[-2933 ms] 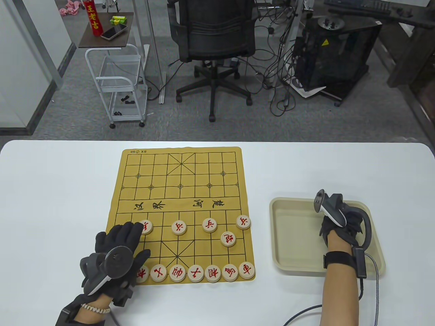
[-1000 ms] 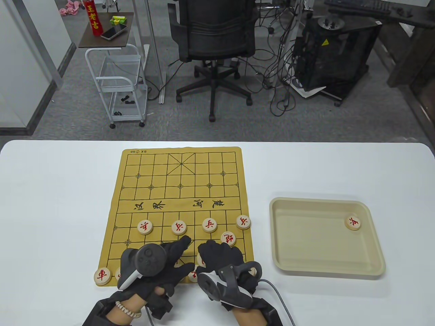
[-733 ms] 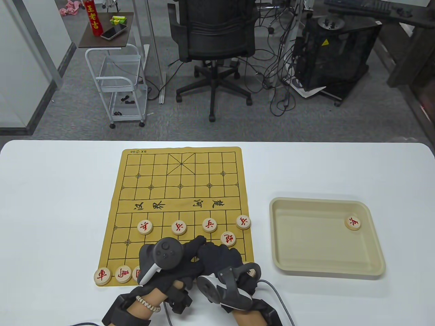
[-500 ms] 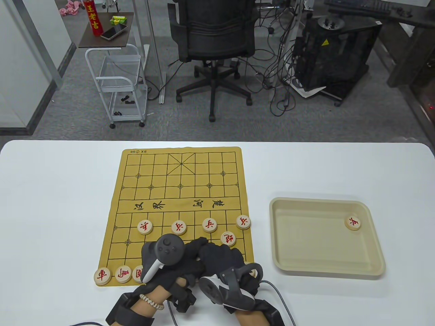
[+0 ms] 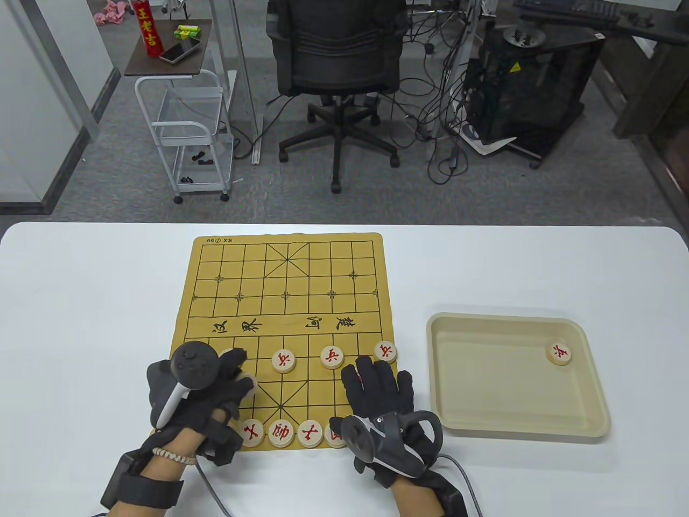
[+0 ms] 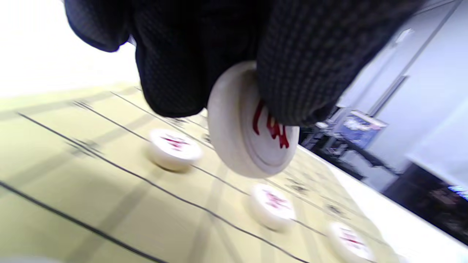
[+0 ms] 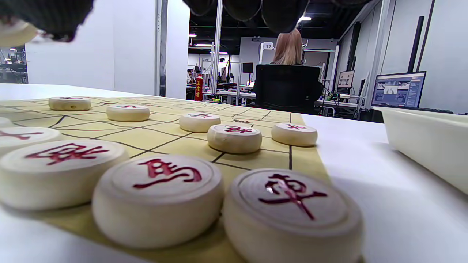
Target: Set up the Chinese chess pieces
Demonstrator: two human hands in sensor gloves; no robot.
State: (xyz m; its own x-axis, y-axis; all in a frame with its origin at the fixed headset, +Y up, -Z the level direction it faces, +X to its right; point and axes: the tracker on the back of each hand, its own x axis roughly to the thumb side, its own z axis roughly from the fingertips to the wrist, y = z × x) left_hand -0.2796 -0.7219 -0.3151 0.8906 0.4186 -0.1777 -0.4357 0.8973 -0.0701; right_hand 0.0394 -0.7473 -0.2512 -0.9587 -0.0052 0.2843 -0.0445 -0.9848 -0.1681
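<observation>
While poised over the near left of the yellow felt chess board, left hand pinches a round pale wooden disc with a red character between gloved fingers, tilted above the board. Right hand spread flat over the near right, fingers extended, gripping nothing. Beyond, three red-marked soldier discs in a row. Farther right, one disc inside the beige plastic tray.

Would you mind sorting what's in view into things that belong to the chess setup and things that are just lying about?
Belonging to the job:
- board mat
- red-lettered pieces on it
- piece pinched by the left hand
- tray with one last piece

Just lying about:
- office chair
- wire cart
- red can
- phone
- floor cables
</observation>
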